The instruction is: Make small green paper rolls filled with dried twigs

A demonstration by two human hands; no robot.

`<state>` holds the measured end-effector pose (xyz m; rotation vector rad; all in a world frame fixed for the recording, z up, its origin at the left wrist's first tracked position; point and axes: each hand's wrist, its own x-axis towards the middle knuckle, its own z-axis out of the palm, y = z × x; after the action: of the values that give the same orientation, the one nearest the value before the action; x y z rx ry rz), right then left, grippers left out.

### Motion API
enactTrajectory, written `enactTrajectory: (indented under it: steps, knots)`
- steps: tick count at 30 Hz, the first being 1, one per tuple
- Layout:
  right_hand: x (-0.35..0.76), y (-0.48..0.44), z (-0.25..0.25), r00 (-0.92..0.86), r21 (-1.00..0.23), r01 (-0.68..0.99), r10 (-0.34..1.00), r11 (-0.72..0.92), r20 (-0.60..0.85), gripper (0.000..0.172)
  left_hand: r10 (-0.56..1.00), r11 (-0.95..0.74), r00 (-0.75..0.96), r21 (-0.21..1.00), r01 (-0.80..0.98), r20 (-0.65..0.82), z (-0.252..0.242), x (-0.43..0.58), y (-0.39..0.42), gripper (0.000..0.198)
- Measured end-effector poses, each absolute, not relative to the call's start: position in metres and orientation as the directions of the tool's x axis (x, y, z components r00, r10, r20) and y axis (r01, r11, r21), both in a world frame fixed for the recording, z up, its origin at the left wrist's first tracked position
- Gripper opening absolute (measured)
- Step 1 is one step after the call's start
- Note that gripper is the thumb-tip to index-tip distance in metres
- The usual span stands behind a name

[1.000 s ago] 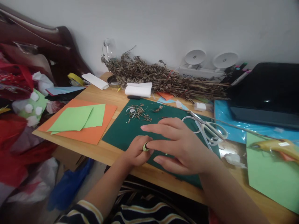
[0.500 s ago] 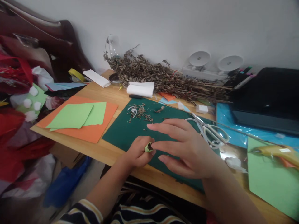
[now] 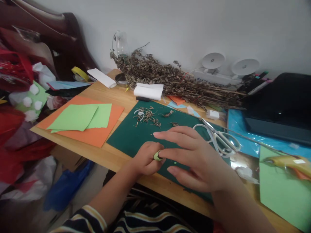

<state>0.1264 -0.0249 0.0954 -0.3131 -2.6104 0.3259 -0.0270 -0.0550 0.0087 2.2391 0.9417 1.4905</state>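
My left hand [image 3: 148,158] is closed around a small light-green paper tube [image 3: 157,156], its open end facing up. Dark bits show inside that mouth. My right hand [image 3: 194,155] has its fingers spread, and a fingertip presses at the tube's opening. Both hands are over the dark green cutting mat [image 3: 126,136]. Beyond them on the mat lie a heap of short dried stems [image 3: 151,116] and a few crumpled dried leaves [image 3: 167,114]. White-handled scissors [image 3: 216,137] rest just past my right hand.
Green paper sheets [image 3: 73,118] lie on orange paper [image 3: 97,141] at the left. Along the wall stretches a bundle of dried plants [image 3: 155,72], with a folded white paper [image 3: 148,91] before it. At right are a yellow glue gun [image 3: 285,161] on green paper and a black screen [image 3: 279,106].
My right fingertip has moved onto the tube's mouth, covering part of the dark filling. My left hand keeps its hold. The whole view has shifted slightly.
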Motion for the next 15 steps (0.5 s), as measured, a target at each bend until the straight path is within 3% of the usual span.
enactTrajectory:
  steps: [6,11,15]
  knots:
    - [0.1223,-0.0243,0.0974,-0.882,-0.347,0.136,0.274,0.928,0.384,0.016,0.653,-0.75,0.241,0.57,0.337,0.718,0.0065,-0.0266,-0.0547,0.009]
    - [0.1285,-0.0231,0.1001,-0.818,-0.314,0.112,0.267,0.943,0.509,0.018,0.676,-0.735,0.265,0.606,0.304,0.687,0.0094,-0.027,-0.0545,0.007]
    - [0.1288,-0.024,0.0999,-0.823,-0.292,0.131,0.268,0.948,0.501,0.017,0.661,-0.747,0.256,0.584,0.317,0.706,0.0084,-0.0283,-0.0547,0.008]
